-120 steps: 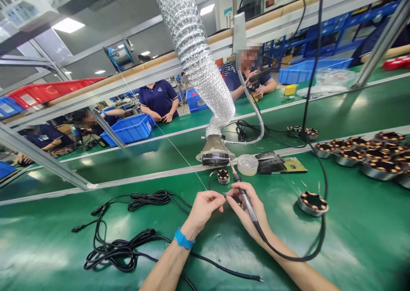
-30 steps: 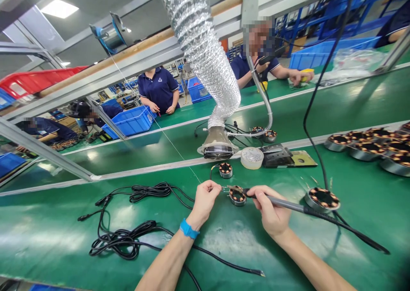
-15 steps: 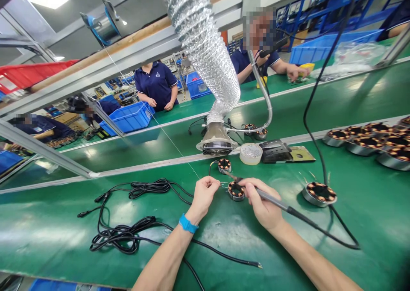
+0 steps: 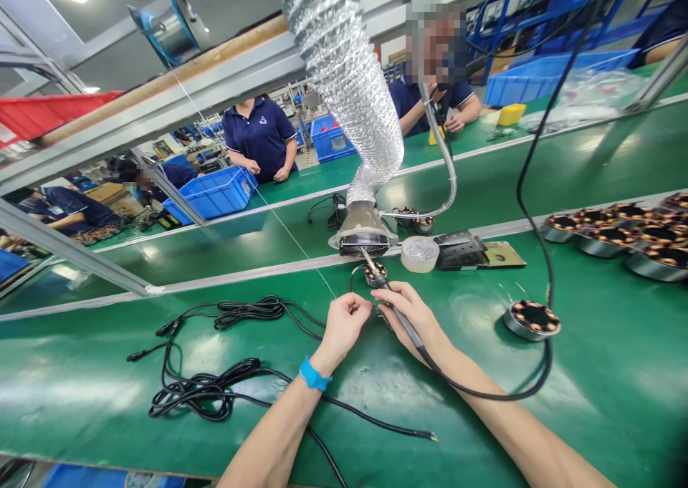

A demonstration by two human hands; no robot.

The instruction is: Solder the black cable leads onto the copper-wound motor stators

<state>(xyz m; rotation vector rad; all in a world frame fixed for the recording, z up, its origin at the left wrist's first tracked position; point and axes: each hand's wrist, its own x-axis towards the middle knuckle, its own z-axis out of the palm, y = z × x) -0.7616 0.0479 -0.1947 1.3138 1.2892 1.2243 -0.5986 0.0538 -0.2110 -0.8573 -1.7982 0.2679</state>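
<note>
My left hand [image 4: 344, 327], with a blue wristband, pinches a thin solder wire that runs up to a spool [image 4: 166, 33] overhead. My right hand [image 4: 411, 316] grips a soldering iron [image 4: 390, 298] like a pen, tip pointing up and away toward the fume hood [image 4: 362, 241]. A small copper-wound motor stator lies under my right fingers, mostly hidden. Another small stator [image 4: 375, 273] sits just beyond the iron's tip. The iron's black cord [image 4: 532, 373] loops right and rises out of view.
A foil fume duct [image 4: 349, 79] hangs above the green bench [image 4: 107, 352]. Coiled black cables [image 4: 215, 388] lie left. A larger stator [image 4: 532, 319] sits right, with several more [image 4: 618, 237] beyond. A solder-tip cleaner tub [image 4: 419, 253] and iron stand [image 4: 462, 251] are nearby. Other workers stand across the line.
My right hand has swung the iron from lying across the stator to pointing up and away, and now covers the stator. My left hand has barely shifted.
</note>
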